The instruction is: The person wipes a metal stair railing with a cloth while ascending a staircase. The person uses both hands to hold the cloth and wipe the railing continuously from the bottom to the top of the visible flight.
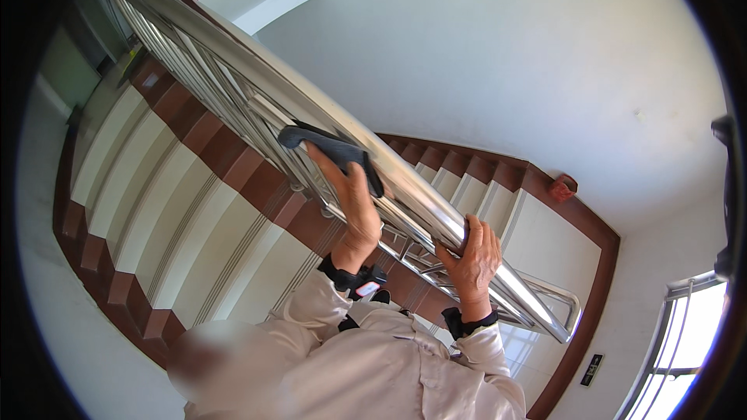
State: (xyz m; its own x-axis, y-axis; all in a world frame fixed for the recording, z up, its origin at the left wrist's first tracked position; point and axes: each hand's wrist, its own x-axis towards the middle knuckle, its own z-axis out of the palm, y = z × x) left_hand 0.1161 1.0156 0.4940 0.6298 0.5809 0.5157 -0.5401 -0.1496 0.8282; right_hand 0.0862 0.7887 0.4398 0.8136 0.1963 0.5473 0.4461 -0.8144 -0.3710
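Note:
My left hand [350,204] presses a dark blue-grey cloth [335,151] against the side of a stainless steel handrail [402,172], just below its rounded top. The thumb and a finger show, while the cloth hides the other fingers. Farther down the same rail, my right hand [475,254] grips the top tube, fingers over it and thumb on the near side. The handrail slants from upper left to lower right, with metal balusters [198,64] beneath it. Near the right hand its lower end curves into a looped tube [569,297].
Pale stair treads [175,210] with dark red edging rise to the left. Another flight [467,181] lies beyond the rail. A red object [563,188] sits by the wall at the landing corner. A window [677,350] and a small dark sign [592,370] are at lower right.

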